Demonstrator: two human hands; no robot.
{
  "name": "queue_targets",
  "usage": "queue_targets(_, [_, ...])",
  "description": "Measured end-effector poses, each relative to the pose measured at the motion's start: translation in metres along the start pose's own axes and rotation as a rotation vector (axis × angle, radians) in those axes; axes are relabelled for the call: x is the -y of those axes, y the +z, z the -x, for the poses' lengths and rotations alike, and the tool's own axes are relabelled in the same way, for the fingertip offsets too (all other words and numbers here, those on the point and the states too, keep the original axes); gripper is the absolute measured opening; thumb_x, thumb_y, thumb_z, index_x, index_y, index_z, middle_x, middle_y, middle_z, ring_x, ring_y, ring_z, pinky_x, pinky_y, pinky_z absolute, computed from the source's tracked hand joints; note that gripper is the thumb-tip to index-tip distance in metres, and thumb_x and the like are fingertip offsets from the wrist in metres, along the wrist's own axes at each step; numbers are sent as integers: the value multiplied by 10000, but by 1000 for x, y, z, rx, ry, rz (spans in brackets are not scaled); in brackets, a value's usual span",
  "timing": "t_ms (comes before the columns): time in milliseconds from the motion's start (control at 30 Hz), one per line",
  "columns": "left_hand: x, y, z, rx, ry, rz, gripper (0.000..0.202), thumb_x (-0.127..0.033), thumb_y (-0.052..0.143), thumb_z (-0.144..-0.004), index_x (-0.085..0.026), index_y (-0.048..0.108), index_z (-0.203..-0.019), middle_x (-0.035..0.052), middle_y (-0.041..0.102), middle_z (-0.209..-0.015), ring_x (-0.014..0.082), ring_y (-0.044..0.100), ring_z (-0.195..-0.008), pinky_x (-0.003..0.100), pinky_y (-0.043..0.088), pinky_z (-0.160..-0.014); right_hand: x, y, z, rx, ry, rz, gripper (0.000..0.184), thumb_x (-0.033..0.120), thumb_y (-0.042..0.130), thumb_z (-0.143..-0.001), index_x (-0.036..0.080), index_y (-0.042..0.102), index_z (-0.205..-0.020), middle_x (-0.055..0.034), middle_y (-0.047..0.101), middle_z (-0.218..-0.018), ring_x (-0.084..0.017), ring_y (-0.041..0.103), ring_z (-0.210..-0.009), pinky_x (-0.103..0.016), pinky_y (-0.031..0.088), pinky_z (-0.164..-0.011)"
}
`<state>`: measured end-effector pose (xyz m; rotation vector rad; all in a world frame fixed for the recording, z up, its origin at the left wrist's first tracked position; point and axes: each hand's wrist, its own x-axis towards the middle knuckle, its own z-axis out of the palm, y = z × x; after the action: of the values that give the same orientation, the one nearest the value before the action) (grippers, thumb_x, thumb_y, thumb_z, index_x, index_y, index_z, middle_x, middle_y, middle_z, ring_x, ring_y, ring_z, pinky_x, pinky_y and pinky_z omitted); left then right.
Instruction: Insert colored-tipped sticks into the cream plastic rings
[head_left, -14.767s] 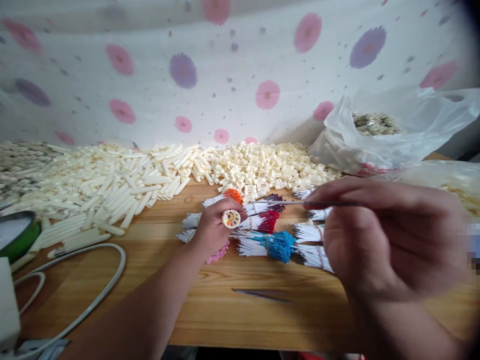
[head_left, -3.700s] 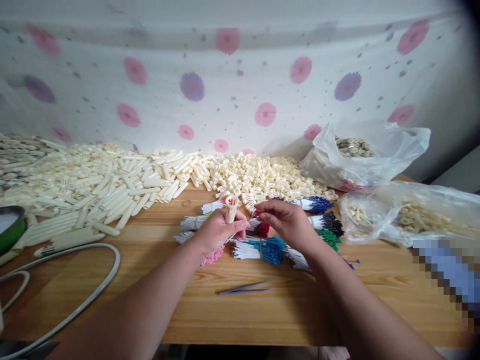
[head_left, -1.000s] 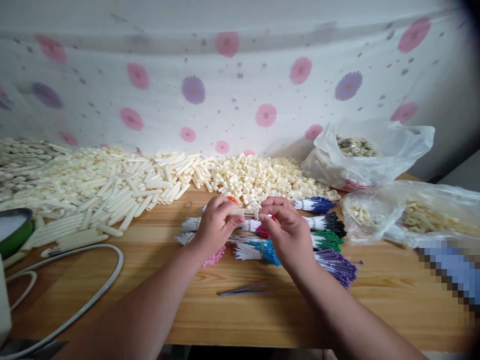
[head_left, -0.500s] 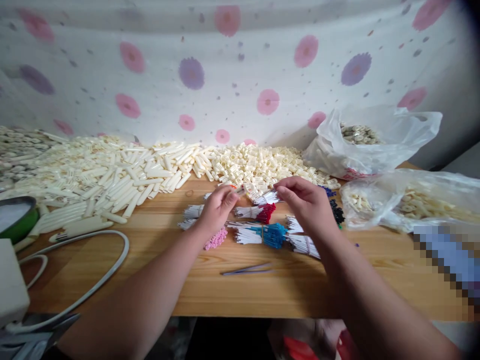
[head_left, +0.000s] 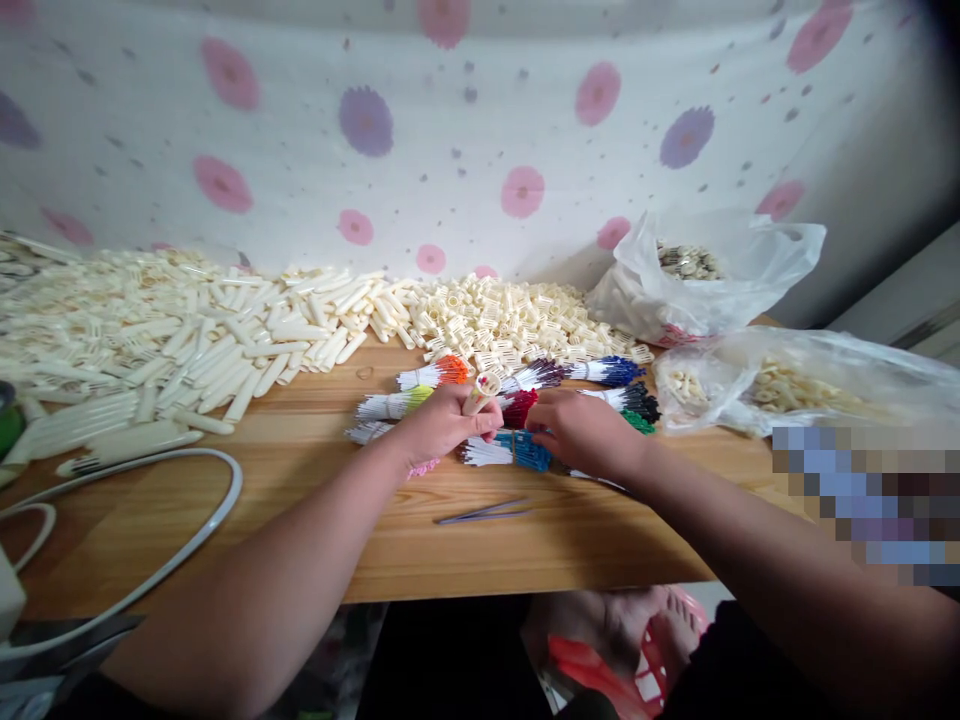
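My left hand (head_left: 450,428) grips a short cream plastic pen part (head_left: 482,392), its round open end turned up with small coloured bits inside. Just right of it, my right hand (head_left: 585,430) has its fingers curled down over the bundles; what they pinch is hidden. Beneath and between the hands lie a red-tipped bundle (head_left: 517,408) of thin white pen refills and a blue-tipped bundle (head_left: 529,452), banded in the middle. Orange-tipped refills (head_left: 450,370), yellow-tipped refills (head_left: 417,399) and dark blue-tipped refills (head_left: 619,371) lie around them. Pink tips show under my left wrist.
Metal tweezers (head_left: 484,512) lie near the table's front edge. Behind are heaps of cream pen barrels (head_left: 300,330) and short slotted pieces (head_left: 510,315). Plastic bags of parts (head_left: 712,285) stand at right. A white cable (head_left: 232,500) loops at left.
My left hand has tilted the pen part so its open end faces up. My right hand has moved down and left onto the bundles. The whole view has shifted slightly.
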<state>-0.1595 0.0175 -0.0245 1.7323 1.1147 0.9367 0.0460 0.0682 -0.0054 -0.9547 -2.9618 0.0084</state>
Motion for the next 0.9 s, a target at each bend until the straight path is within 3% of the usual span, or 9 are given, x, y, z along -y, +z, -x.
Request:
queue_targets(133, [-4, 2, 1, 72, -81, -12, 172, -304, 583, -810, -161, 671, -776, 22, 664, -762, 111, 548, -611, 227, 397, -548, -5, 6, 1, 36, 17, 35, 111, 213, 571, -802, 180, 664, -853, -69, 669, -863, -196, 622, -763, -259, 371, -610])
queue_targets(267, [-5, 5, 0, 164, -152, -17, 145, -242, 632, -760, -175, 700, -869, 51, 714, -928, 177, 637, -843, 282, 463, -722, -6, 13, 1, 10, 32, 33, 150, 234, 515, -840, 182, 654, -829, -66, 677, -857, -187, 621, -771, -260, 379, -633])
queue_targets(400, [-2, 6, -1, 209, -167, -40, 143, -247, 638, -756, -171, 699, -861, 55, 721, -936, 197, 645, -894, 306, 466, -780, -2, 16, -1, -31, 49, 90, 177, 214, 473, -855, 171, 636, -800, -76, 676, -861, -197, 625, -764, -269, 368, -599])
queue_targets(533, [4, 6, -1, 181, -125, -48, 136, -280, 674, -725, -178, 706, -809, 36, 723, -869, 195, 653, -830, 282, 474, -719, -10, 6, 7, -27, 55, 138, 184, 189, 446, -871, 162, 616, -808, -89, 673, -849, -193, 622, -704, -272, 339, -551])
queue_targets(667, [2, 7, -1, 161, -138, -60, 136, -281, 694, -704, -186, 708, -800, 26, 720, -853, 188, 652, -802, 269, 476, -681, -37, -18, 25, -30, 104, 178, 149, 154, 465, -857, 180, 599, -798, -59, 666, -769, -171, 584, -611, -273, 292, -516])
queue_targets(767, [-3, 6, -1, 33, -139, -7, 134, -279, 646, -752, -168, 693, -812, 46, 713, -859, 167, 645, -766, 267, 477, -668, -50, -35, 34, -89, 50, 109, 129, 144, 489, -849, 184, 587, -775, -39, 630, -756, -145, 549, -615, -260, 309, -539])
queue_targets(833, [-6, 6, -1, -130, -84, 13, 166, -299, 596, -791, -152, 671, -776, 42, 692, -787, 136, 610, -668, 256, 464, -622, -45, -41, 32, -144, -53, -7, 140, 161, 479, -872, 182, 581, -780, -27, 599, -760, -124, 527, -624, -246, 338, -570])
queue_targets(900, [-6, 7, -1, -209, -68, 1, 184, -314, 590, -791, -146, 661, -769, 29, 665, -724, 118, 562, -597, 247, 439, -574, -32, -41, 24, -173, -154, -111, 150, 176, 463, -895, 183, 585, -809, -19, 578, -774, -112, 519, -636, -233, 358, -594])
